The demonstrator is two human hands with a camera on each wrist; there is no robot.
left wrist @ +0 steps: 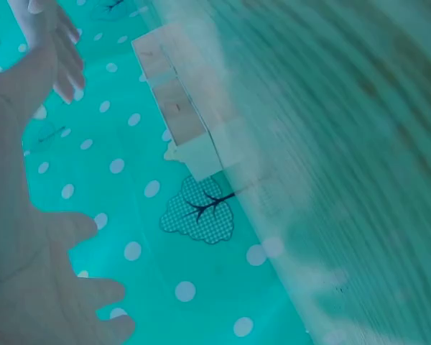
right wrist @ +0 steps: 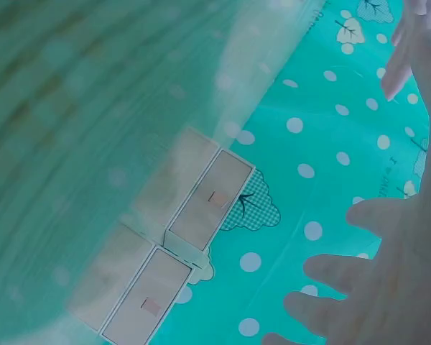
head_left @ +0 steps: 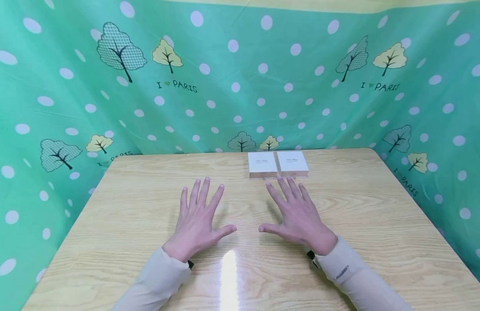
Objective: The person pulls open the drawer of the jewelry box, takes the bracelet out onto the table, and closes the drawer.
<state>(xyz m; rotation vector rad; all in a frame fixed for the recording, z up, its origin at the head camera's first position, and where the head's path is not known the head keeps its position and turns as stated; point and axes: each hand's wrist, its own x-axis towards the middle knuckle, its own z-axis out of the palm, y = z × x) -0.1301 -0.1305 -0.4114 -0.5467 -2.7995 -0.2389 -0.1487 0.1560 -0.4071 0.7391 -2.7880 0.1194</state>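
Observation:
Both hands hover palm down above the table with fingers spread, holding nothing. My left hand (head_left: 197, 222) is left of the middle, its thumb pointing toward the other hand. My right hand (head_left: 300, 218) is nearest to two small boxes with white lids at the table's far edge. The left box (head_left: 262, 163) and the right box (head_left: 292, 162) stand side by side with a narrow gap. Small dark print marks each lid. In the right wrist view, the boxes' brownish sides show, each with a small tab (right wrist: 218, 199).
A light wood-grain table (head_left: 127, 216) spans the view, with a bright glare streak near its front. Behind and beside it hangs a green curtain (head_left: 209, 43) with white dots and printed trees.

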